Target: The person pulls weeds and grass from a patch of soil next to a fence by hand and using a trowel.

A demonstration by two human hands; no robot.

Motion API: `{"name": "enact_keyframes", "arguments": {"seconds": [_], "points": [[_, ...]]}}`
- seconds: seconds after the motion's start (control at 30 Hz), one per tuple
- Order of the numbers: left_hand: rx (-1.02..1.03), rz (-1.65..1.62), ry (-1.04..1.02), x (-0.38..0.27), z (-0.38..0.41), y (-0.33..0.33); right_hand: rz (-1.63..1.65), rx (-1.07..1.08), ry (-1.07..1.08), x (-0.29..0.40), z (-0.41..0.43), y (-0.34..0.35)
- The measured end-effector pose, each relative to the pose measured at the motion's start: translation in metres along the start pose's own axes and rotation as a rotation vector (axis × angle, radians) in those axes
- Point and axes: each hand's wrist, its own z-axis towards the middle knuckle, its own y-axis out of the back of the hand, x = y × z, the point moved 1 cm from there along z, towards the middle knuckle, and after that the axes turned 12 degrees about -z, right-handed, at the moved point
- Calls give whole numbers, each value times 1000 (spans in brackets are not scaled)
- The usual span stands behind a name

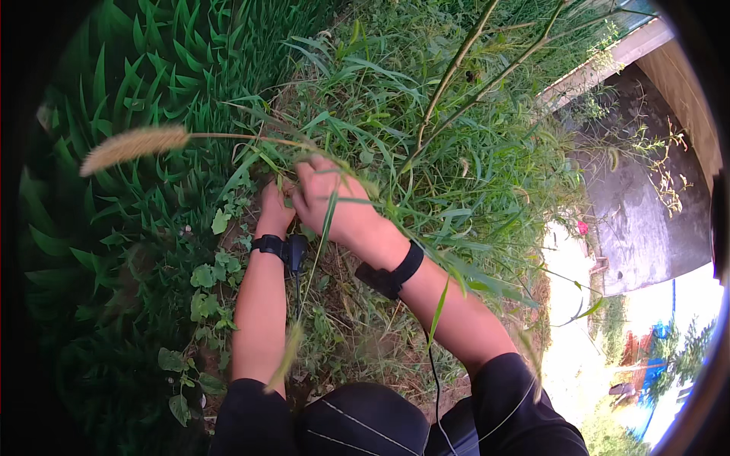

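Note:
My right hand (333,199) is curled, thumb and fingers pinched together among grass stems. A dry foxtail seed head (134,148) on a thin stem (239,137) sticks out leftward from near its fingertips. Lower and just to the left, my left hand (276,202) reaches into the weeds near the ground, almost touching the right. Leaves and the right hand partly cover its fingers, so its grip cannot be made out. Long green grass blades (329,219) cross in front of the right hand. Each wrist wears a black strap with a small box (296,252) and a cable.
Dense weeds (456,194) fill the middle and right. A surface with a grass-blade pattern (171,74) runs along the left. Thick bare stems (456,74) rise at the top. A dark panel (644,188) stands at the right. My knee (362,419) is close below.

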Motion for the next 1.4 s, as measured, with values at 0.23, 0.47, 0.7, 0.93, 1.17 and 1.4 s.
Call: {"name": "enact_keyframes", "arguments": {"seconds": [0.23,0.47,0.7,0.93,1.17,1.4], "points": [[1,-84,52,-33,25,21,-376,209,-129,-61,51,2],[62,106,-159,-66,45,60,26,730,-74,-12,2,-53],[125,334,-271,-34,53,84,36,546,-460,0,-47,-108],[-51,423,-10,-29,39,38,386,369,-460,-19,-73,-126],[-239,426,31,-97,35,49,351,196,-369,45,-67,-111],[-196,491,-60,-26,-14,17,361,321,-545,-18,-89,-149]]}}
